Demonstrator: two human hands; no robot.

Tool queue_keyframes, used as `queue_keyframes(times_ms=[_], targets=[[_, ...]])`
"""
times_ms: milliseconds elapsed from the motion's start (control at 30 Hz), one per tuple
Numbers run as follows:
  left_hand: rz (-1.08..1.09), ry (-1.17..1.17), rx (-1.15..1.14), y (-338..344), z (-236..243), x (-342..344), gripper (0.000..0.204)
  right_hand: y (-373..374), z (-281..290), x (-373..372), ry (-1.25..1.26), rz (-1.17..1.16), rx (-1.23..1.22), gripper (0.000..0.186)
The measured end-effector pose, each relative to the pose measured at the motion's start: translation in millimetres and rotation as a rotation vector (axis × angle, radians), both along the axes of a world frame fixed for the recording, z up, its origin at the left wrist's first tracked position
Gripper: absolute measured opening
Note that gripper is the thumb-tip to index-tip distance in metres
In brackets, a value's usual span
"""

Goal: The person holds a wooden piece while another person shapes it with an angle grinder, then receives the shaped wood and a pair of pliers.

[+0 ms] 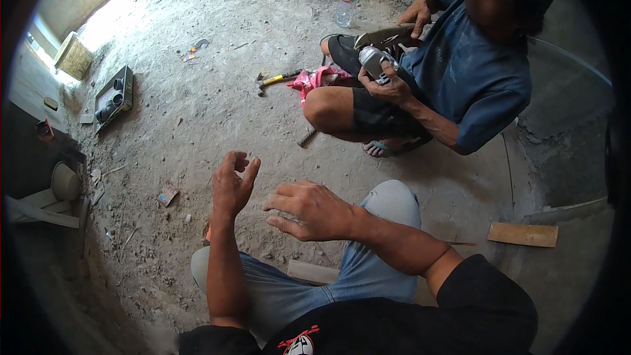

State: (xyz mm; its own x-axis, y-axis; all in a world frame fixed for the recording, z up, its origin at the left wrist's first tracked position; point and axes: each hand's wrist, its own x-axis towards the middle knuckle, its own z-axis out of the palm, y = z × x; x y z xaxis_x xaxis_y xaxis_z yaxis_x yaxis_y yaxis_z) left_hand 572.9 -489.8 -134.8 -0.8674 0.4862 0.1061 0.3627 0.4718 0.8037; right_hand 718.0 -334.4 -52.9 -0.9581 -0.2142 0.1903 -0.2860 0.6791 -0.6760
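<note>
My left hand (233,184) is raised above the dirt floor with its fingers loosely bent and the thumb apart, holding nothing. Close by on its right, my right hand (307,210) hangs over the gap between my knees, palm down, fingers a little curled and apart, also with nothing in it. The two hands do not touch. To the front right, a crouching person in a blue shirt (470,59) holds a silver-grey metal tool (374,62) in one hand. The other hand is on a dark flat piece (389,36), whose kind I cannot tell.
A yellow-handled hammer (279,80) lies beside a pink cloth or bag (320,79). Behind them stands a plastic water bottle (348,1). On the left are a dark tray with round parts (114,98) and a bucket (73,56). A flat wooden board (523,235) lies at right.
</note>
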Motion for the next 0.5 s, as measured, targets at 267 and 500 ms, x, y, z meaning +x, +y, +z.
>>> queue_keyframes(times_ms=[267, 500], targets=[[0.0, 0.005, 0.006, -0.2, -1.2, -0.7, 0.039, -0.7, -1.2, -0.6, -0.014, -0.001, 0.003, 0.028], [-0.011, 0.001, -0.007, -0.1, -1.1, -1.7, 0.039, -0.3, -0.6, -1.1, 0.003, -0.003, 0.011, 0.029]])
